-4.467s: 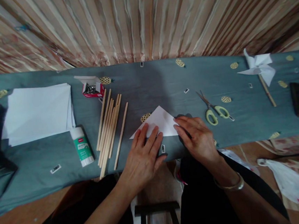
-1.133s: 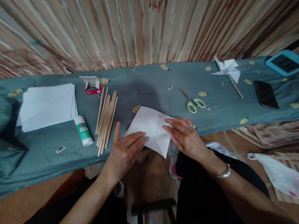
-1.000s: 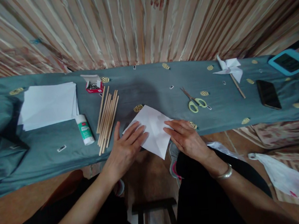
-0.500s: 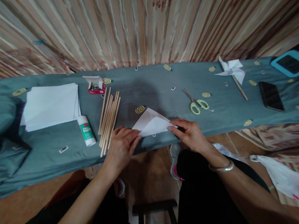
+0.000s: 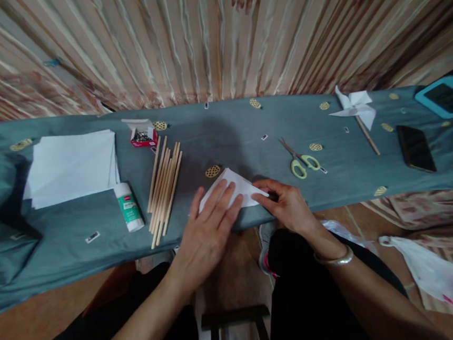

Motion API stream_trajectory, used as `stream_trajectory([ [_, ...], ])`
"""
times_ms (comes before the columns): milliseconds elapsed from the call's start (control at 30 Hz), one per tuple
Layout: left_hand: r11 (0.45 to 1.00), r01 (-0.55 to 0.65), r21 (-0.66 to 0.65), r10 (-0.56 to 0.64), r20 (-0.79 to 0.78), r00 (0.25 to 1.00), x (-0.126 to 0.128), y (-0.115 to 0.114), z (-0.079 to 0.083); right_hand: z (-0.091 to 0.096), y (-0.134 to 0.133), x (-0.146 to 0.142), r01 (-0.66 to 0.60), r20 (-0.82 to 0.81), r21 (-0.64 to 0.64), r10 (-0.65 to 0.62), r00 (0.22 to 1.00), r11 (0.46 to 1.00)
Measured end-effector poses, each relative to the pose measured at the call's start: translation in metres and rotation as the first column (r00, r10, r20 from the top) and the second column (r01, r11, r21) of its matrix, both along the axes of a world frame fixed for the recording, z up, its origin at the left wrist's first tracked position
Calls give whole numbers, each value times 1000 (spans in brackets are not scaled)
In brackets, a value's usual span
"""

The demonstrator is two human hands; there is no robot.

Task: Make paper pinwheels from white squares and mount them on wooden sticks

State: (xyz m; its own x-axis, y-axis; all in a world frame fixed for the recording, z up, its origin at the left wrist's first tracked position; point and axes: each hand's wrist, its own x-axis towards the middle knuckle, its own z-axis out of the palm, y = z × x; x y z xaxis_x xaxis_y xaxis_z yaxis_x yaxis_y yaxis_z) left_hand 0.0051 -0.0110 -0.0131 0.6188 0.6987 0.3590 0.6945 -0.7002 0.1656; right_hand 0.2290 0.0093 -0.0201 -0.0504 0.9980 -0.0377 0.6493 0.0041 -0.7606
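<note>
The left hand [image 5: 210, 229] lies flat on the folded paper [image 5: 246, 192]; the right hand [image 5: 286, 204], apart from it, pinches the right corner. Sticks [image 5: 166, 188] lie left, scissors [image 5: 295, 155] right.

folded sheet [image 5: 247, 193] of smooth, matt paper; wooden sticks [image 5: 165, 190]; glossy metal bangle [image 5: 340, 258]; scissor handles [image 5: 303, 157] seemingly plastic.

White paper [image 5: 247, 193] lies on the cloth [image 5: 223, 133], apparently folded into a triangle.
</note>
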Motion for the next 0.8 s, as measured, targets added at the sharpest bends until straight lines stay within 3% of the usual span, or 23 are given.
stream_trajectory([
  [67,999,49,-21,-50,-31,998,9,-5,-5,0,0,0,-2,-4,-5,2,1000,1000],
  [233,995,6,-100,-13,-73,997,16,-2,-17,0,1,-1,16,-1,-29,-17,1000,999],
  [800,985,0,-175,-23,-129,991,15,12,-20,1,3,0,67,25,30,-68,997,997],
])
